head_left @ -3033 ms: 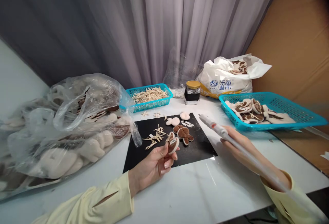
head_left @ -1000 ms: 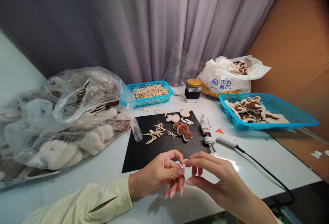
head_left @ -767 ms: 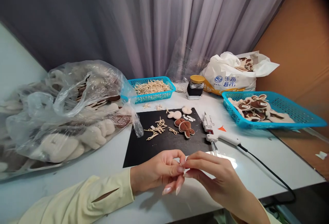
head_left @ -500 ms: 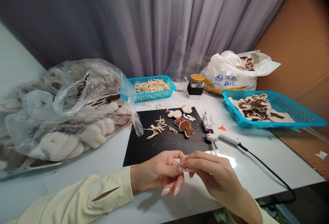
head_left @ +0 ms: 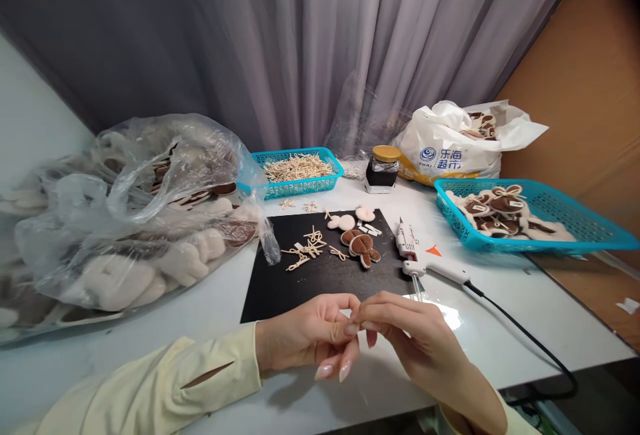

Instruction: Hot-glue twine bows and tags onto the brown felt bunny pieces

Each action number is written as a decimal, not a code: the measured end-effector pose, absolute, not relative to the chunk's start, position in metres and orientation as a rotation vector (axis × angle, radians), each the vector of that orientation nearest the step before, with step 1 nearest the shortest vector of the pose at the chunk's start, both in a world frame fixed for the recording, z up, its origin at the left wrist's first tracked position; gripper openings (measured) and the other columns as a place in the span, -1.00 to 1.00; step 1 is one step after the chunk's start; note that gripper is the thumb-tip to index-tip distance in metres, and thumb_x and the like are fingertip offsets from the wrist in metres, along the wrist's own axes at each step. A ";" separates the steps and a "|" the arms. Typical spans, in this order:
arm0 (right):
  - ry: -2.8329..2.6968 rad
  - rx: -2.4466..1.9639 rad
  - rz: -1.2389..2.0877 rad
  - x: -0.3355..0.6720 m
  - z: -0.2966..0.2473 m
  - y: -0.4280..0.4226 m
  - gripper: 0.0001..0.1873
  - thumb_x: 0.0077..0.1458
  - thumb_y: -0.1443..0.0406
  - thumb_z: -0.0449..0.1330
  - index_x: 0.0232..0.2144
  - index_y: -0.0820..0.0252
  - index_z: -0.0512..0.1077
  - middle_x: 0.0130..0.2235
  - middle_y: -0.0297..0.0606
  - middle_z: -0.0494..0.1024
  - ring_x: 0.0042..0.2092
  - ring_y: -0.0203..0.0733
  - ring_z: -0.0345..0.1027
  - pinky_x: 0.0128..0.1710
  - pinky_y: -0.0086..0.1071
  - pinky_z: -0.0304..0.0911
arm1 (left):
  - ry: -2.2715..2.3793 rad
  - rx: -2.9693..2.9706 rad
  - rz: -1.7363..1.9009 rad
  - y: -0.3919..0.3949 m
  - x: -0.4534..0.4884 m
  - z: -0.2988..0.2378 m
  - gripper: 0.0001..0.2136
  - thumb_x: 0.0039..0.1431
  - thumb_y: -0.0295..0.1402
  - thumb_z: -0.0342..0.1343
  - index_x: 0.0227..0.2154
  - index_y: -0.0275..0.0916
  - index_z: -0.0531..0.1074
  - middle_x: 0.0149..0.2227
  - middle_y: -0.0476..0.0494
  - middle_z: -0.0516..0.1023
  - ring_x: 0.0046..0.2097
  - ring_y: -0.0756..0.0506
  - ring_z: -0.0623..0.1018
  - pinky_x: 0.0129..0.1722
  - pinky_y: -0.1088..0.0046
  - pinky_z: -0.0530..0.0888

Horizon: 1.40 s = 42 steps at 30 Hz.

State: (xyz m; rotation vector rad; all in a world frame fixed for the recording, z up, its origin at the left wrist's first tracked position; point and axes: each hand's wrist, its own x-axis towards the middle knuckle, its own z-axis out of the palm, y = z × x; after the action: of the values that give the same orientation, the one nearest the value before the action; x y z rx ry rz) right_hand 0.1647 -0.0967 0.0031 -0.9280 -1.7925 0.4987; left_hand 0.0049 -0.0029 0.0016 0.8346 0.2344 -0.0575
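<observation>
**Fingertips Meeting Above Desk [head_left: 325,405]**

Left hand [head_left: 310,334] and right hand [head_left: 417,338]: fingers pressed together, tips meeting; any pinched item cannot be told. Brown plush pieces [head_left: 361,247] lie on black mat [head_left: 275,292], glue gun [head_left: 434,266] at its edge, presumably for reach.

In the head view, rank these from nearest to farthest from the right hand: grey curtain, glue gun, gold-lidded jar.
Nearest to the right hand first:
1. glue gun: on the table just beyond the hand, beside the black mat
2. gold-lidded jar: farther back, beyond the mat
3. grey curtain: behind everything on the table
</observation>
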 end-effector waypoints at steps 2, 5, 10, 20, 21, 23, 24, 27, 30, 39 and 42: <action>-1.798 -0.909 0.490 0.166 0.005 -0.095 -0.73 0.16 0.49 -0.03 -0.22 0.19 0.42 -0.39 -0.20 0.48 -0.45 -0.32 0.36 -0.47 -0.48 0.32 | 0.233 0.829 -0.056 -0.003 0.005 0.001 -0.77 0.05 -0.28 0.21 -0.37 -0.30 0.31 -0.62 -0.04 0.53 -0.73 0.11 0.35 -0.76 0.69 0.24; -1.791 -0.898 0.449 0.166 0.005 -0.094 -0.75 0.14 0.50 0.00 -0.25 0.19 0.42 -0.41 -0.20 0.50 -0.45 -0.32 0.37 -0.48 -0.50 0.32 | 0.233 0.828 -0.062 -0.003 0.005 0.000 -0.74 0.03 -0.25 0.23 -0.38 -0.29 0.29 -0.62 -0.04 0.54 -0.75 0.11 0.34 -0.76 0.68 0.25; -1.762 -0.905 0.500 0.166 0.002 -0.095 -0.73 0.14 0.52 -0.04 -0.29 0.21 0.43 -0.46 -0.22 0.48 -0.51 -0.34 0.33 -0.53 -0.50 0.29 | 0.234 0.843 -0.062 -0.003 0.006 -0.001 -0.72 0.01 -0.23 0.24 -0.37 -0.30 0.31 -0.61 -0.05 0.54 -0.73 0.11 0.35 -0.73 0.68 0.27; -1.702 -0.902 0.558 0.165 0.001 -0.094 -0.73 0.16 0.48 -0.03 -0.26 0.14 0.43 -0.39 -0.24 0.50 -0.49 -0.34 0.33 -0.49 -0.48 0.30 | 0.233 0.853 -0.031 -0.003 0.005 -0.001 -0.74 0.04 -0.23 0.21 -0.34 -0.31 0.34 -0.60 -0.04 0.51 -0.71 0.11 0.32 -0.72 0.66 0.27; -1.696 -0.897 0.565 0.165 0.001 -0.093 -0.73 0.16 0.48 -0.03 -0.26 0.14 0.43 -0.39 -0.25 0.50 -0.49 -0.34 0.32 -0.49 -0.48 0.30 | 0.230 0.850 -0.027 -0.003 0.005 -0.001 -0.74 0.04 -0.24 0.21 -0.34 -0.31 0.34 -0.60 -0.04 0.51 -0.71 0.11 0.32 -0.72 0.66 0.27; -1.688 -0.890 0.578 0.165 0.001 -0.094 -0.73 0.16 0.49 -0.03 -0.26 0.15 0.43 -0.40 -0.25 0.49 -0.49 -0.35 0.32 -0.48 -0.49 0.29 | 0.223 0.848 -0.024 -0.003 0.005 -0.001 -0.75 0.04 -0.24 0.21 -0.35 -0.32 0.34 -0.59 -0.05 0.51 -0.70 0.12 0.32 -0.72 0.67 0.28; -1.685 -0.893 0.584 0.165 0.001 -0.094 -0.73 0.16 0.49 -0.03 -0.27 0.15 0.43 -0.40 -0.25 0.49 -0.49 -0.35 0.32 -0.49 -0.49 0.29 | 0.222 0.848 -0.023 -0.004 0.005 -0.001 -0.75 0.05 -0.24 0.20 -0.35 -0.32 0.34 -0.60 -0.05 0.51 -0.70 0.12 0.32 -0.72 0.67 0.28; -1.680 -0.945 0.609 0.164 0.003 -0.094 -0.75 0.18 0.46 -0.04 -0.31 0.18 0.42 -0.42 -0.25 0.48 -0.50 -0.35 0.30 -0.50 -0.49 0.27 | 0.228 0.851 -0.011 -0.004 0.006 -0.001 -0.76 0.07 -0.24 0.19 -0.34 -0.32 0.34 -0.60 -0.05 0.51 -0.70 0.12 0.31 -0.71 0.68 0.28; -1.663 -0.996 0.659 0.164 0.004 -0.095 -0.77 0.19 0.41 -0.03 -0.36 0.19 0.42 -0.45 -0.25 0.46 -0.51 -0.34 0.31 -0.53 -0.48 0.25 | 0.234 0.858 -0.005 -0.004 0.006 0.000 -0.78 0.08 -0.25 0.18 -0.35 -0.31 0.33 -0.60 -0.04 0.51 -0.70 0.12 0.32 -0.71 0.68 0.28; -1.558 -0.918 0.794 0.165 0.003 -0.093 -0.79 0.17 0.37 0.05 -0.35 0.19 0.50 -0.47 -0.25 0.50 -0.52 -0.34 0.33 -0.53 -0.48 0.29 | 0.246 0.858 -0.036 -0.004 0.006 0.002 -0.74 0.03 -0.24 0.22 -0.35 -0.32 0.33 -0.60 -0.06 0.51 -0.70 0.12 0.33 -0.73 0.68 0.30; -1.528 -0.877 0.819 0.165 0.003 -0.092 -0.81 0.14 0.38 0.09 -0.37 0.18 0.53 -0.45 -0.24 0.53 -0.55 -0.36 0.33 -0.54 -0.50 0.29 | 0.235 0.865 -0.049 -0.004 0.006 0.001 -0.72 0.02 -0.23 0.23 -0.35 -0.32 0.32 -0.60 -0.06 0.52 -0.71 0.12 0.33 -0.73 0.68 0.31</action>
State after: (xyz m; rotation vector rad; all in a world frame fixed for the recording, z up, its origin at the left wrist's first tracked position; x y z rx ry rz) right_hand 0.1653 -0.0924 0.0026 -0.8774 -1.5275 0.8188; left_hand 0.0059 -0.0038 0.0009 0.8646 0.2350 -0.0490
